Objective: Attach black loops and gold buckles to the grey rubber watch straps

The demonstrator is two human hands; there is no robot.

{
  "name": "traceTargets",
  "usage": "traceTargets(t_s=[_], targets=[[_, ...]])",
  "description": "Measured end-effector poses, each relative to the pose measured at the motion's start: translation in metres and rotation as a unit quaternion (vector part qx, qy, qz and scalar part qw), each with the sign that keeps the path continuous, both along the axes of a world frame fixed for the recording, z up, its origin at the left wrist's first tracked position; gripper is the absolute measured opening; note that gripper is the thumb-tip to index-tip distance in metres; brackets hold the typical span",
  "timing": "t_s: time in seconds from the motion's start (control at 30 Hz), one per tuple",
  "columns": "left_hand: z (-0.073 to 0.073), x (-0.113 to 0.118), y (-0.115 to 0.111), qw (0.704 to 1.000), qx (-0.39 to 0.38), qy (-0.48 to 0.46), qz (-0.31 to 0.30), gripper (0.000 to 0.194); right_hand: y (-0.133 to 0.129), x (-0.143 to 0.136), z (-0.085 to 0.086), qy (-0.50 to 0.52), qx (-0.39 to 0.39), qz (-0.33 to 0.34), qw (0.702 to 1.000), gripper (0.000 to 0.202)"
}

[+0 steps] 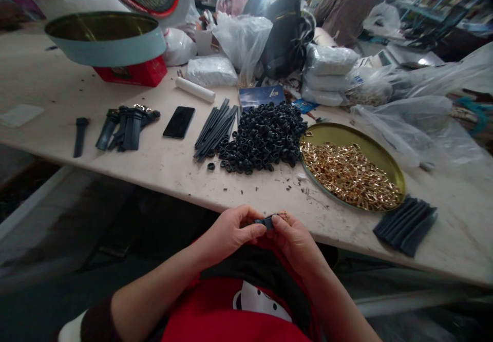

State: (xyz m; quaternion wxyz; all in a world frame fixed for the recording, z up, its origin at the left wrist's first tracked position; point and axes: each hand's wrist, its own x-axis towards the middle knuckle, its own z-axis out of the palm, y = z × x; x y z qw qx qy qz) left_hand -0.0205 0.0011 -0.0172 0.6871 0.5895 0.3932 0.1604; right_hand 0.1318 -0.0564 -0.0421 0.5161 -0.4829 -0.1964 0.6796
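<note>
Above my lap, just off the table's front edge, both hands meet on one small dark strap piece (265,222). My left hand (235,229) pinches its left part between thumb and fingers. The thumb of my right hand (295,234) presses on its right end, where a bit of gold metal (284,214) shows at the fingertips. Fingers hide much of the piece. Beyond my hands lies a heap of small black loops (265,136), with flat dark strips (217,129) to its left. Gold clasps (350,175) fill a round tray (400,175) at the right.
Dark straps with gold hardware (129,129) lie left of a phone (179,122). Wider dark strips (406,224) are at the right edge. An oval tin (108,49) rests on a red box (154,71). Plastic bags (244,34) and a person (350,3) are behind.
</note>
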Motion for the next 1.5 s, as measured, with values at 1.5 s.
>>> traceTargets(t_s=[1.5], targets=[[0.013, -0.021, 0.13, 0.781, 0.436, 0.444, 0.045, 0.029, 0.059, 0.054, -0.034, -0.745, 0.176, 0.013, 0.643, 0.038]])
